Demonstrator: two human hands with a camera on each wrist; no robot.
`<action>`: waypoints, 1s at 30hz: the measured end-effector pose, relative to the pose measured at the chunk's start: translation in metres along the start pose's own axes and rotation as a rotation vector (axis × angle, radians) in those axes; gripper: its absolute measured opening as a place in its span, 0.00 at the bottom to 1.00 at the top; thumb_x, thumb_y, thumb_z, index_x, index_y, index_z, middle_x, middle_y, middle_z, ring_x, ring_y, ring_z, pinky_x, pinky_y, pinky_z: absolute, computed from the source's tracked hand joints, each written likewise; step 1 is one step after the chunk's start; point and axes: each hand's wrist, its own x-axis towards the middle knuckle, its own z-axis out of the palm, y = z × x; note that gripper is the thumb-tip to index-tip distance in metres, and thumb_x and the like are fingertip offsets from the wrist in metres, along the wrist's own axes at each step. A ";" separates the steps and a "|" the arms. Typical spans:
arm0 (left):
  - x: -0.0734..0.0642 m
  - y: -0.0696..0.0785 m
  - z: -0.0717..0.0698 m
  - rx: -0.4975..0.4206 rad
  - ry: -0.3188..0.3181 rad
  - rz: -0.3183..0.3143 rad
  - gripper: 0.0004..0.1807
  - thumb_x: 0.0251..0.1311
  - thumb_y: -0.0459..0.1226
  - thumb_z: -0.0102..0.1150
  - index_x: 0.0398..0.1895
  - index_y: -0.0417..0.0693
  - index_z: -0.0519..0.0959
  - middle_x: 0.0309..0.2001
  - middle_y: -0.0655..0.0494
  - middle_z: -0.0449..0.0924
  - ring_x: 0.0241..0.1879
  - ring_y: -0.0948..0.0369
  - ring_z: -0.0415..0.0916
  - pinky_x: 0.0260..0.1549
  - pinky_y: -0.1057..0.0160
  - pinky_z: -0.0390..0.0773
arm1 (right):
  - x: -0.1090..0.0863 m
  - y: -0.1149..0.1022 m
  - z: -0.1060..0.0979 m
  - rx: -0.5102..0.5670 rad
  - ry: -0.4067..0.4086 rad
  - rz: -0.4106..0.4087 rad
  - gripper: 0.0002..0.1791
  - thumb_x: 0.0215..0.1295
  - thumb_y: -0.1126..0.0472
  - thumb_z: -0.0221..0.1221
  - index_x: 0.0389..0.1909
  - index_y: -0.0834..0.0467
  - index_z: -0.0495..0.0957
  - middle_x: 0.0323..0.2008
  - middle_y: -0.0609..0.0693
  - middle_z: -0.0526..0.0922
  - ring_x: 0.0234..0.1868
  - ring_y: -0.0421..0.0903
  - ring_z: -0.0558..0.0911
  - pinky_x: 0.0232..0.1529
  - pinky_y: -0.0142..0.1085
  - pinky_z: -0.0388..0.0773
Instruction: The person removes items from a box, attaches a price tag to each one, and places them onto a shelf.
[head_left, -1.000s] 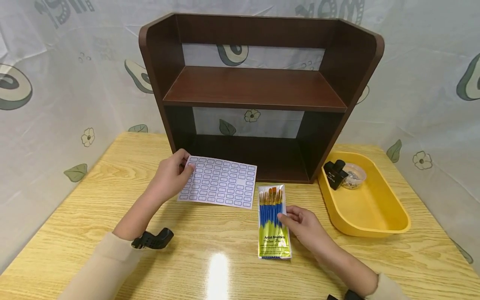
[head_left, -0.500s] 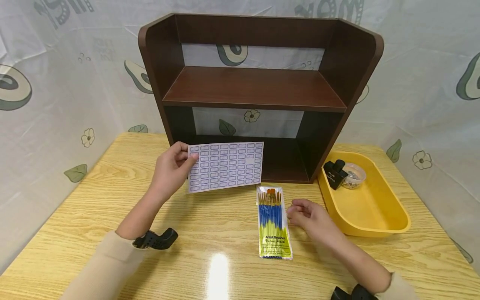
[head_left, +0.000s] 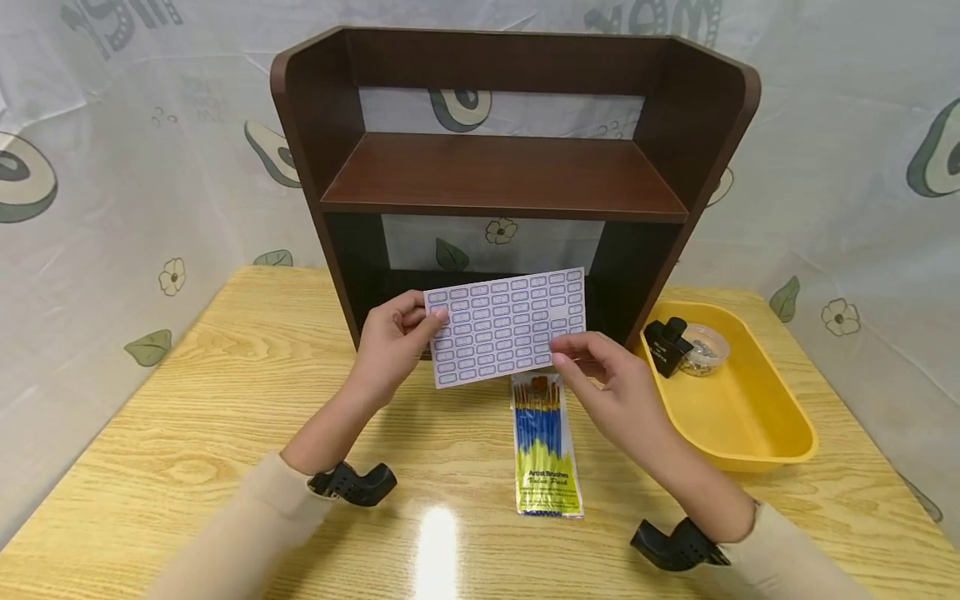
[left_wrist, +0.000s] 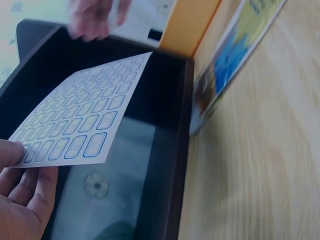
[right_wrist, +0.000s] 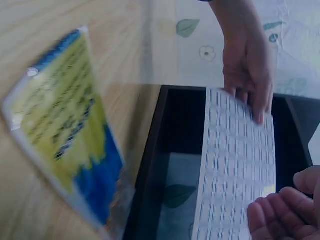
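A white sheet of blue-bordered sticker labels [head_left: 498,325] is held up in front of the shelf's lower opening, tilted. One label space near its right side is blank. My left hand [head_left: 390,346] pinches the sheet's left edge, thumb on the printed face and fingers behind. Close by the lower right corner is my right hand [head_left: 618,387], thumb and fingers parted; the left wrist view shows a gap between this hand [left_wrist: 97,17] and the sheet. Below them a pack of artist brushes [head_left: 546,467] lies face up on the table, blue handles showing through clear plastic.
A dark brown two-tier shelf [head_left: 502,175] stands at the back of the wooden table [head_left: 187,400]. To its right sits a yellow tray [head_left: 798,433] with a black bottle [head_left: 666,346] and a round clear tub [head_left: 705,350] of small pieces. A patterned cloth [head_left: 112,208] hangs behind.
My left hand has raised the label sheet and carried it right, tilting it. My right hand has let go of the brush pack and come up to the sheet's lower right corner.
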 end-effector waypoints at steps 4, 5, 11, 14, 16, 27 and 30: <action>-0.003 0.001 0.018 -0.064 -0.039 0.012 0.12 0.73 0.32 0.61 0.55 0.36 0.83 0.48 0.37 0.89 0.38 0.60 0.87 0.41 0.66 0.89 | 0.013 -0.009 0.011 0.014 0.023 -0.107 0.11 0.75 0.63 0.62 0.52 0.62 0.84 0.51 0.54 0.88 0.51 0.45 0.85 0.52 0.19 0.81; -0.004 0.001 0.021 -0.070 -0.047 0.025 0.12 0.73 0.32 0.60 0.54 0.36 0.83 0.48 0.37 0.89 0.38 0.60 0.87 0.41 0.66 0.89 | 0.016 -0.011 0.014 0.020 0.027 -0.122 0.11 0.74 0.63 0.62 0.52 0.62 0.85 0.51 0.54 0.88 0.51 0.45 0.85 0.52 0.20 0.81; -0.012 0.003 0.037 -0.033 -0.094 0.163 0.11 0.73 0.32 0.61 0.52 0.36 0.83 0.46 0.38 0.90 0.38 0.54 0.89 0.39 0.68 0.88 | 0.028 -0.019 0.025 0.034 0.056 -0.166 0.12 0.74 0.63 0.63 0.54 0.61 0.84 0.51 0.53 0.86 0.51 0.46 0.85 0.56 0.36 0.87; -0.014 0.005 0.041 -0.020 -0.108 0.219 0.11 0.73 0.33 0.61 0.52 0.36 0.84 0.46 0.39 0.91 0.40 0.50 0.91 0.41 0.65 0.89 | 0.029 -0.021 0.028 0.024 0.081 -0.179 0.12 0.73 0.64 0.64 0.53 0.62 0.84 0.51 0.55 0.85 0.51 0.47 0.85 0.55 0.43 0.87; -0.015 0.005 0.043 -0.009 -0.115 0.250 0.10 0.73 0.33 0.61 0.52 0.37 0.84 0.47 0.39 0.91 0.41 0.49 0.91 0.42 0.62 0.90 | 0.029 -0.022 0.029 0.016 0.094 -0.184 0.12 0.72 0.64 0.64 0.53 0.63 0.84 0.50 0.55 0.85 0.50 0.48 0.85 0.55 0.44 0.88; -0.021 0.007 0.050 0.051 -0.125 0.384 0.09 0.72 0.31 0.61 0.49 0.36 0.86 0.46 0.42 0.91 0.47 0.51 0.91 0.45 0.61 0.90 | 0.027 -0.024 0.031 0.022 0.141 -0.216 0.11 0.69 0.65 0.67 0.50 0.62 0.85 0.45 0.54 0.84 0.41 0.44 0.85 0.42 0.19 0.81; -0.021 0.007 0.052 0.073 -0.118 0.411 0.08 0.72 0.31 0.61 0.48 0.37 0.86 0.46 0.42 0.91 0.47 0.51 0.91 0.45 0.60 0.90 | 0.026 -0.022 0.031 0.022 0.156 -0.242 0.09 0.69 0.66 0.68 0.48 0.61 0.86 0.43 0.53 0.84 0.40 0.45 0.86 0.41 0.19 0.82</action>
